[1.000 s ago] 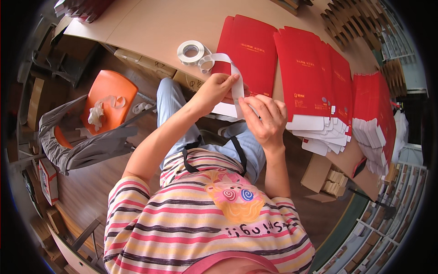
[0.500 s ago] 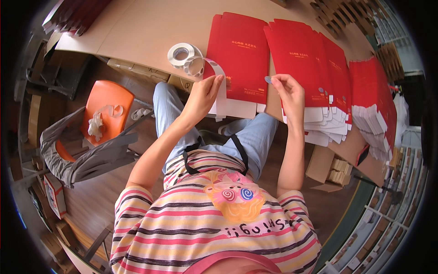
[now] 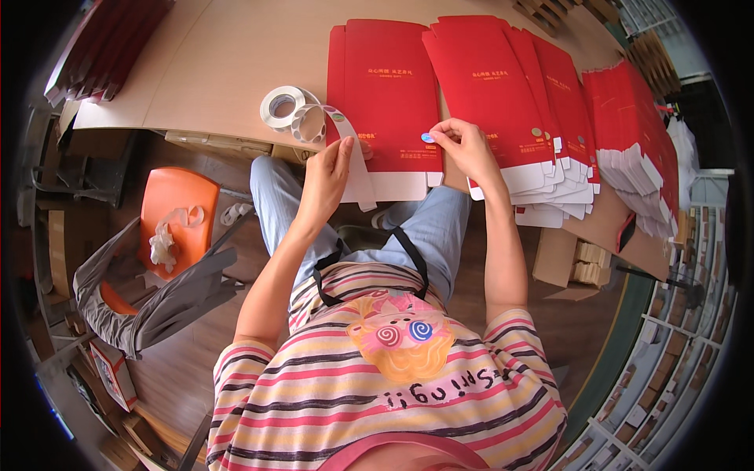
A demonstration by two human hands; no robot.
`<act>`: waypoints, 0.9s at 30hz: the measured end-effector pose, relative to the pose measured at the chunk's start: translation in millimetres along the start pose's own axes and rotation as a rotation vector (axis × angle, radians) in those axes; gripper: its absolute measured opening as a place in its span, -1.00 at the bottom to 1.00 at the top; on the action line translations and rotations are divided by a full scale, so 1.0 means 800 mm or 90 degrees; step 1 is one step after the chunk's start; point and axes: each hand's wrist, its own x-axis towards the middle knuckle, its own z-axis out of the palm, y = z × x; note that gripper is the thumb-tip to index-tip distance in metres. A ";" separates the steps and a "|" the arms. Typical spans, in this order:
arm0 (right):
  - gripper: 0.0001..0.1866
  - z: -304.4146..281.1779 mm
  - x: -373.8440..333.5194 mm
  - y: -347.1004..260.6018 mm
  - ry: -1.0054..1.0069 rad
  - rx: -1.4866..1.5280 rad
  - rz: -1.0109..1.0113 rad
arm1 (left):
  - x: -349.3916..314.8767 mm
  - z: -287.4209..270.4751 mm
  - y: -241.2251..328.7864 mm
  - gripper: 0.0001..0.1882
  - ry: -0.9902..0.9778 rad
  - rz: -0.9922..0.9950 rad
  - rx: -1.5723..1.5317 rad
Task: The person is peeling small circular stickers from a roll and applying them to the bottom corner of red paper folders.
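1. Pale wood fills the top of our view: the surface carries everything we work on, with a dark stack of flat packs at its far left corner.
2. Below it we see our own lap in blue trousers, a striped shirt and, to our left, an orange chair with a grey bag hanging off it.
3. Red flat cartons lie fanned across the surface toward our right, overlapping like roof tiles, their white flaps hanging over the near edge.
4. One red carton lies alone in front of us, between our hands, its white flap at the surface's near edge.
5. Our left hand holds a white backing strip pinched between thumb and fingers; the strip curls back up to a roll of stickers sitting on the surface just left of the single carton.
6. Our right hand rests at the carton's right edge, touching the fanned stack, fingers curled close together.
7. At the tips of that hand sits a small round blue sticker, on or just above the carton's lower right corner; we cannot tell whether the fingers grip it or only press it down.
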 end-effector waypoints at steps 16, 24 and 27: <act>-0.73 0.027 -0.027 -0.001 0.236 -0.323 -0.116 | 0.006 0.005 -0.030 -0.51 0.003 0.003 -0.154; -0.49 0.041 -0.033 -0.001 0.228 -0.208 -0.008 | 0.003 0.007 -0.029 -0.53 -0.023 0.000 -0.257; -0.50 0.049 -0.030 0.003 0.261 -0.221 -0.022 | 0.000 0.006 -0.025 -0.54 -0.042 -0.015 -0.254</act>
